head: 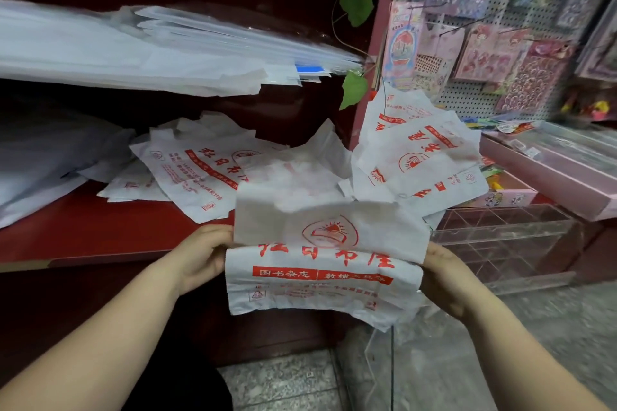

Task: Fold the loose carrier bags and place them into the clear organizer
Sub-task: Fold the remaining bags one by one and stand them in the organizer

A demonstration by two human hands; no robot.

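Observation:
A white carrier bag (327, 264) with red print hangs in front of the red shelf, its top part folded forward over the lower part. My left hand (203, 253) pinches its left edge at the fold. My right hand (440, 274) grips its right edge, the fingers hidden behind the plastic. Several loose bags of the same kind (200, 170) lie in a heap on the shelf, and more (420, 150) lean against the red post. The clear organizer (507, 237) with its dividers stands just right of the held bag.
A stack of white plastic sheets (133, 50) fills the upper shelf. The red shelf edge (83, 243) runs left of my hands. A pegboard with sticker packs (500, 53) and pink trays (551, 163) stand at the right. Green leaves (359, 0) hang above. Grey stone floor lies below.

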